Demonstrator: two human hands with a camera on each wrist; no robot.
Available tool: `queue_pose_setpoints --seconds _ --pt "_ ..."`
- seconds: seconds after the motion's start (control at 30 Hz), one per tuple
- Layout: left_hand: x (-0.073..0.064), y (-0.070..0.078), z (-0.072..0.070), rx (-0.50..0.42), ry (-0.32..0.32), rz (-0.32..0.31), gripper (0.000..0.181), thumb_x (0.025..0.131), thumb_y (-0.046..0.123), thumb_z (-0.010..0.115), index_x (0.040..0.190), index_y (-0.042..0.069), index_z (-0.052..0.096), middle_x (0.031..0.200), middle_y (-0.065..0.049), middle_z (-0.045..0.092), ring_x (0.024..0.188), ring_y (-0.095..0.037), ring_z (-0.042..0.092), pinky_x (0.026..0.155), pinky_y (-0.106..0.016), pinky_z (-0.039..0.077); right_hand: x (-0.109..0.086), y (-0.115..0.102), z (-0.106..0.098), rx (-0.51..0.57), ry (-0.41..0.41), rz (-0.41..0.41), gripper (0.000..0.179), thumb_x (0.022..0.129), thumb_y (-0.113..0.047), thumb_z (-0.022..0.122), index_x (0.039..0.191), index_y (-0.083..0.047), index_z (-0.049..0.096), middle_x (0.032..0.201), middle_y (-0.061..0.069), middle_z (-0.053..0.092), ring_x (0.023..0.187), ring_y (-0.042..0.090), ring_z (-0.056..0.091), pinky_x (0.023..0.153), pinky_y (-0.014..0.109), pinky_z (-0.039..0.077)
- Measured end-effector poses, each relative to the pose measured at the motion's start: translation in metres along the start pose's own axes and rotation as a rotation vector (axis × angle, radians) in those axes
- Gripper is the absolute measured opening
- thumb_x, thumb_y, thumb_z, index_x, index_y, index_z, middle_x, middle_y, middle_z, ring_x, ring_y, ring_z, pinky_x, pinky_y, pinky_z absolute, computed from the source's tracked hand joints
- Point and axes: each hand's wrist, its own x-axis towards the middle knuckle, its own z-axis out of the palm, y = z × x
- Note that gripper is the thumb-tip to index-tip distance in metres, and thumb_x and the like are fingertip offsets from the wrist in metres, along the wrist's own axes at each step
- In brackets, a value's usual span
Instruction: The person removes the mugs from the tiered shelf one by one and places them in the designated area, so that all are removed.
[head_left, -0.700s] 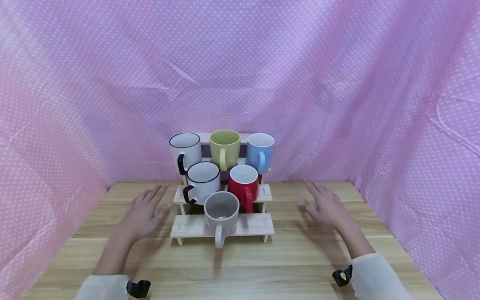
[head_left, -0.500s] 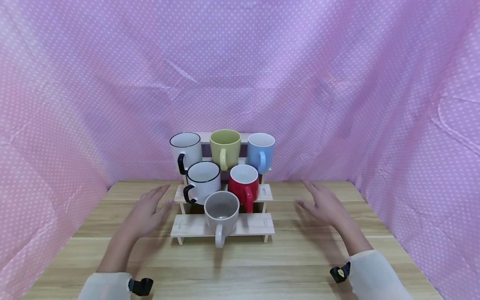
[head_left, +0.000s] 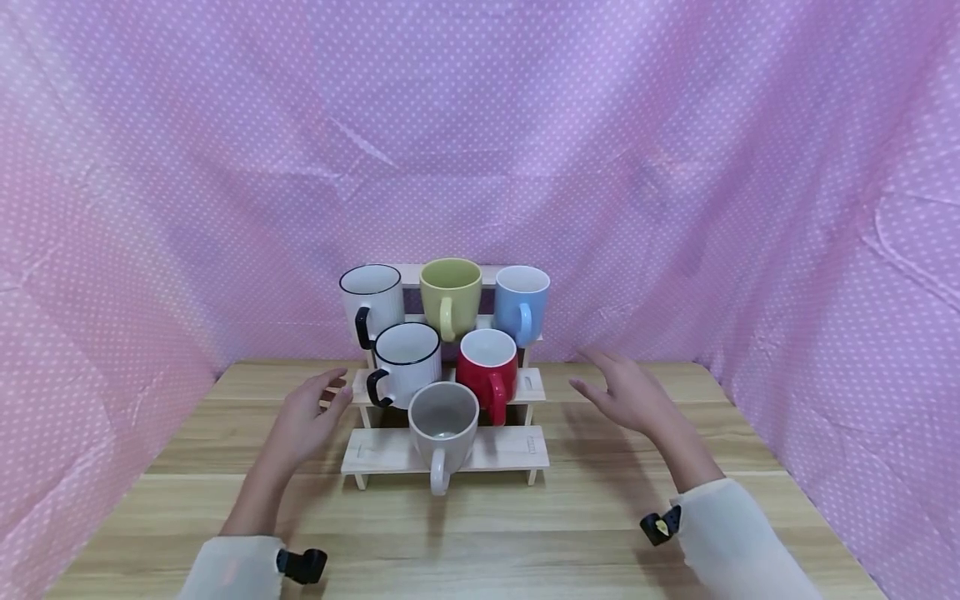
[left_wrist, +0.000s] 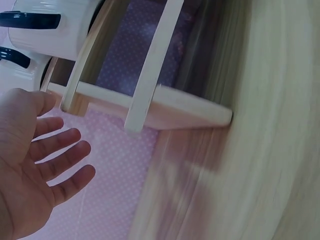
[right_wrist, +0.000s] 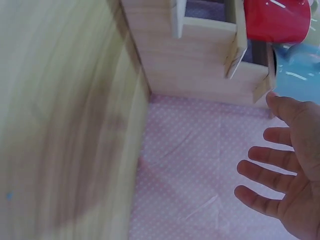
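Observation:
A pale wooden stepped rack carries several upright mugs. On its top step are a white black-rimmed mug, a green mug and a light blue mug. The middle step bears another white black-rimmed mug beside a red mug. At the bottom stands a grey mug, handle forward. My left hand, holding nothing, has loosely bent fingers at the rack's left end. Farther out on the right, my empty right hand spreads its fingers, palm toward the rack in the right wrist view.
The wood-grain table extends in front of the rack and to both sides. Behind and around it hangs a pink-purple dotted cloth. Wrist straps with small black devices sit at the light sleeves.
Both hands have moved inward toward the rack, the left one rightward and the right one leftward. The left fingers have bent somewhat more. Rack and mugs stay where they were.

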Motion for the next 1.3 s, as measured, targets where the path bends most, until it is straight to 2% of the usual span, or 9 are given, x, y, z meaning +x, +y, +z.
queue_pose_setpoints --seconds 0.17,0.27,0.37,0.5,0.7,0.8,0.97,1.07,1.3 --pt "0.005 0.007 0.005 -0.065 0.034 -0.076 0.042 0.108 0.022 0.054 0.138 -0.007 0.057 0.121 -0.027 0.066 0.105 -0.040 0.066 0.090 -0.052 0.057 0.010 -0.014 -0.006 0.004 0.001 -0.011 0.056 0.101 -0.038 0.066 0.142 -0.002 0.058 0.135 0.018 0.065 0.125 0.039 0.060 0.106 0.056 0.049" --pt "0.007 0.011 0.006 -0.115 0.045 -0.151 0.042 0.108 0.025 0.054 0.137 -0.004 0.059 0.121 -0.024 0.067 0.104 -0.036 0.065 0.086 -0.043 0.058 0.016 -0.022 -0.008 0.014 0.007 -0.014 0.054 0.100 -0.037 0.067 0.142 -0.004 0.059 0.135 0.017 0.065 0.124 0.039 0.061 0.104 0.056 0.050" --pt "0.009 0.015 0.008 -0.214 0.050 -0.252 0.041 0.108 0.025 0.054 0.137 -0.003 0.059 0.115 -0.022 0.067 0.097 -0.024 0.064 0.080 -0.030 0.058 0.020 -0.029 -0.010 0.022 0.018 -0.026 0.053 0.100 -0.038 0.066 0.141 -0.004 0.060 0.135 0.017 0.065 0.124 0.038 0.061 0.103 0.056 0.051" --pt "0.013 0.016 0.009 -0.374 0.050 -0.373 0.041 0.107 0.022 0.054 0.137 -0.006 0.058 0.110 -0.019 0.064 0.090 -0.010 0.059 0.077 -0.023 0.059 0.027 -0.035 -0.012 0.029 0.045 -0.059 0.051 0.100 -0.037 0.068 0.139 -0.005 0.061 0.132 0.016 0.067 0.120 0.036 0.064 0.101 0.054 0.053" --pt "0.017 0.018 0.010 -0.538 0.042 -0.505 0.042 0.105 0.017 0.056 0.139 -0.007 0.056 0.124 -0.018 0.061 0.090 -0.006 0.057 0.077 -0.018 0.057 0.033 -0.045 -0.014 0.025 0.083 -0.078 0.050 0.099 -0.038 0.069 0.137 -0.006 0.064 0.128 0.014 0.069 0.115 0.034 0.066 0.096 0.052 0.057" --pt "0.017 0.018 0.010 -0.601 0.047 -0.540 0.041 0.104 0.012 0.056 0.139 -0.009 0.055 0.118 -0.012 0.063 0.087 -0.006 0.056 0.074 -0.016 0.056 0.036 -0.050 -0.013 0.027 0.097 -0.074 0.051 0.098 -0.039 0.070 0.136 -0.006 0.064 0.127 0.014 0.069 0.112 0.033 0.067 0.093 0.052 0.058" --pt "0.016 0.017 0.008 -0.684 0.035 -0.562 0.042 0.103 0.005 0.056 0.141 -0.012 0.051 0.103 0.002 0.064 0.084 -0.005 0.057 0.074 -0.017 0.056 0.041 -0.057 -0.015 0.044 0.125 -0.092 0.048 0.099 -0.038 0.068 0.136 -0.007 0.065 0.128 0.014 0.069 0.113 0.032 0.067 0.093 0.051 0.058" --pt "0.015 0.015 0.007 -0.737 0.016 -0.566 0.045 0.103 0.003 0.057 0.144 -0.013 0.047 0.103 0.006 0.065 0.086 -0.006 0.058 0.077 -0.018 0.057 0.043 -0.060 -0.015 0.045 0.154 -0.106 0.048 0.100 -0.039 0.067 0.135 -0.006 0.065 0.128 0.014 0.069 0.116 0.032 0.066 0.095 0.051 0.057" --pt "0.012 0.014 0.006 -0.834 0.007 -0.568 0.046 0.102 0.002 0.059 0.143 -0.012 0.047 0.098 0.011 0.064 0.089 -0.007 0.059 0.077 -0.018 0.056 0.048 -0.066 -0.011 0.129 0.218 -0.099 0.043 0.100 -0.033 0.069 0.129 -0.002 0.068 0.116 0.016 0.073 0.103 0.031 0.070 0.088 0.049 0.060"
